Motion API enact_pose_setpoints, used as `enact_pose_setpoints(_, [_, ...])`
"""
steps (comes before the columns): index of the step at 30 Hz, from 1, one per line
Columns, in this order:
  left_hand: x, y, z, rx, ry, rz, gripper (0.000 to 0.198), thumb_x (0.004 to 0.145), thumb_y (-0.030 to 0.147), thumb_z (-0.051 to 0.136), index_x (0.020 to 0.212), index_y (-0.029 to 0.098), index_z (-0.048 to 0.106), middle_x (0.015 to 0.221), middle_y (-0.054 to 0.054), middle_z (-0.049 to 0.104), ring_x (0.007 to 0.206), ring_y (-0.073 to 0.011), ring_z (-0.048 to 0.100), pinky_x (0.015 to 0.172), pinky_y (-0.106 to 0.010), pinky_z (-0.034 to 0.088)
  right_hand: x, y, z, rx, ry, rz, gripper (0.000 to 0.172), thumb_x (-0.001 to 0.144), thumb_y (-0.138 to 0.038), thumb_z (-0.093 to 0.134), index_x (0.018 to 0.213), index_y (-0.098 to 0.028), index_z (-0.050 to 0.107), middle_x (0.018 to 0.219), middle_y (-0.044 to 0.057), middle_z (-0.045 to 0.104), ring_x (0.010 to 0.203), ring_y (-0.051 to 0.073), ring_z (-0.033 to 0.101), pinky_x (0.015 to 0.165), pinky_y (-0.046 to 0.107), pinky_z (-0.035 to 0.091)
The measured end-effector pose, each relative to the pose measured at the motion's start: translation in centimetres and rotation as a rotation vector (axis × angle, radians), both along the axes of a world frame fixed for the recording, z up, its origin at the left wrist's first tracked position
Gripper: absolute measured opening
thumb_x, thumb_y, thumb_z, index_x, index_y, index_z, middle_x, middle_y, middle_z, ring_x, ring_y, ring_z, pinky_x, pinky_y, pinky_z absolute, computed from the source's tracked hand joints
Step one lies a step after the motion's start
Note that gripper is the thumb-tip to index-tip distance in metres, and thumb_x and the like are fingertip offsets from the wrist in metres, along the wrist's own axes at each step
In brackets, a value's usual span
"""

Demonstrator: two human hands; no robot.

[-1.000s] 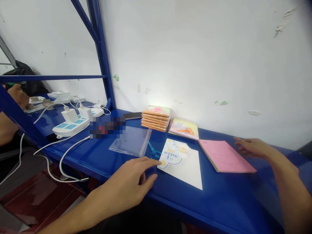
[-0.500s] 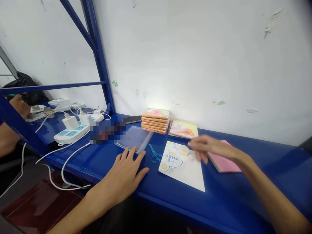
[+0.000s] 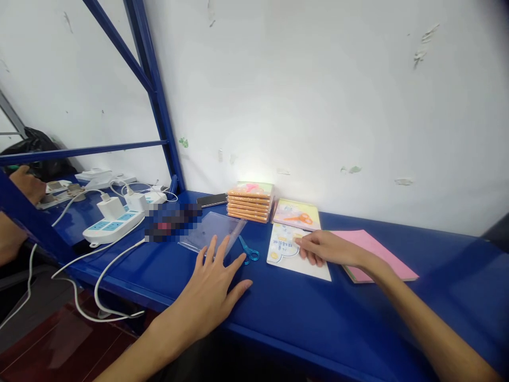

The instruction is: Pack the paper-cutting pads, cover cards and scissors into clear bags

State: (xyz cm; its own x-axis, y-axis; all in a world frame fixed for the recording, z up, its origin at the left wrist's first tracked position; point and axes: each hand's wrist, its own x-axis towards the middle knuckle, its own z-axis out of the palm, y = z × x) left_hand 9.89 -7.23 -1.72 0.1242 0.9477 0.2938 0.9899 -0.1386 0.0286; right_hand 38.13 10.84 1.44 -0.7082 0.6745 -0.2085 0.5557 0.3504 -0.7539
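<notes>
Right hand [image 3: 324,249], fingers together, is pressing on a white illustrated card [image 3: 284,244] — left hand [image 3: 209,292], fingers spread, is resting on a clear plastic sleeve [image 3: 210,231] beside blue-handled scissors [image 3: 248,253], which a careless slide could knock.

Blue shelf top [image 3: 338,323], pink notebook [image 3: 382,249], white booklet [image 3: 282,249] with yellow-blue print, blue scissors [image 3: 248,253], orange packet stack [image 3: 250,204]

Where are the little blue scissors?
In the head view, the blue scissors lie on the blue shelf, just past the left hand, between the clear plastic sleeve and the printed white card.
</notes>
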Motion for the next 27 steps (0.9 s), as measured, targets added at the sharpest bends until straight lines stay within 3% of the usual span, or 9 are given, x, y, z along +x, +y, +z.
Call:
enact_pose_setpoints(5, [-0.3, 0.0, 0.3, -0.085, -0.02, -0.054, 0.056, 0.104, 0.05, 0.046, 0.153, 0.024, 0.052, 0.156, -0.025, 0.05, 0.143, -0.0454, 0.048, 0.108, -0.071, 0.045, -0.2, 0.0, -0.2, 0.075, 0.042, -0.043, 0.063, 0.096, -0.073, 0.044, 0.069, -0.02, 0.062, 0.061, 0.004, 0.064, 0.058, 0.017, 0.058, 0.062, 0.031, 0.046])
enact_pose_setpoints(9, [-0.3, -0.1, 0.2, -0.015, -0.078, -0.118, 0.053, 0.106, 0.046, 0.043, 0.155, 0.028, 0.047, 0.162, -0.021, 0.043, 0.149, -0.0404, 0.042, 0.108, -0.065, 0.05, -0.5, -0.3, 0.4, 0.24, 0.036, -0.116, 0.06, 0.101, -0.068, 0.039, 0.07, -0.022, 0.061, 0.048, 0.0, 0.058, 0.053, 0.018, 0.053, 0.061, 0.032, 0.04])
enact_pose_setpoints(13, [-0.4, 0.7, 0.8, 0.103, -0.12, -0.1, 0.046, 0.105, 0.042, 0.044, 0.148, 0.029, 0.053, 0.163, -0.016, 0.042, 0.154, -0.0402, 0.033, 0.112, -0.065, 0.048, -0.8, -0.5, 0.8, 0.347, 0.075, -0.18, 0.06, 0.102, -0.067, 0.036, 0.069, -0.023, 0.06, 0.045, -0.002, 0.055, 0.05, 0.017, 0.051, 0.06, 0.031, 0.036])
enact_pose_setpoints(16, [-0.6, 3.6, 2.7, 0.161, -0.078, -0.158, 0.044, 0.104, 0.034, 0.043, 0.146, 0.023, 0.054, 0.161, -0.018, 0.042, 0.154, -0.0392, 0.032, 0.117, -0.064, 0.042, -1.0, -0.5, 0.8, 0.425, 0.135, -0.234, 0.06, 0.103, -0.065, 0.037, 0.067, -0.023, 0.059, 0.046, -0.002, 0.055, 0.049, 0.017, 0.051, 0.061, 0.031, 0.037])
enact_pose_setpoints(19, [-1.3, 8.7, 5.2, 0.225, 0.035, -0.218, 0.05, 0.1, 0.024, 0.045, 0.149, 0.016, 0.047, 0.162, -0.021, 0.037, 0.153, -0.0386, 0.032, 0.12, -0.062, 0.036, -1.1, -0.4, 0.8, 0.483, 0.142, -0.285, 0.061, 0.103, -0.064, 0.037, 0.066, -0.023, 0.061, 0.049, -0.002, 0.057, 0.051, 0.017, 0.053, 0.062, 0.031, 0.038])
enact_pose_setpoints(21, [-2.1, 12.3, 6.3, 0.265, 0.066, -0.21, 0.054, 0.096, 0.017, 0.046, 0.15, 0.016, 0.045, 0.158, -0.02, 0.044, 0.148, -0.0357, 0.039, 0.117, -0.058, 0.039, -1.0, -0.4, 0.8, 0.512, 0.142, -0.311, 0.061, 0.103, -0.064, 0.037, 0.066, -0.023, 0.063, 0.05, -0.001, 0.059, 0.052, 0.017, 0.054, 0.062, 0.031, 0.037])
enact_pose_setpoints(24, [-3.1, 16.4, 6.6, 0.27, 0.096, -0.204, 0.053, 0.089, 0.011, 0.048, 0.142, 0.014, 0.052, 0.144, -0.019, 0.057, 0.134, -0.032, 0.054, 0.109, -0.05, 0.047, -0.8, -0.2, 0.8, 0.548, 0.163, -0.331, 0.062, 0.103, -0.064, 0.037, 0.066, -0.023, 0.064, 0.052, -0.001, 0.06, 0.053, 0.017, 0.054, 0.061, 0.031, 0.035])
enact_pose_setpoints(27, [-3.2, 17.8, 5.9, 0.278, 0.118, -0.181, 0.049, 0.088, 0.011, 0.049, 0.136, 0.016, 0.057, 0.13, -0.016, 0.067, 0.121, -0.0306, 0.063, 0.102, -0.049, 0.049, -0.7, -0.2, 0.7, 0.555, 0.167, -0.337, 0.062, 0.103, -0.064, 0.036, 0.066, -0.023, 0.064, 0.053, -0.001, 0.061, 0.053, 0.018, 0.055, 0.061, 0.032, 0.036])
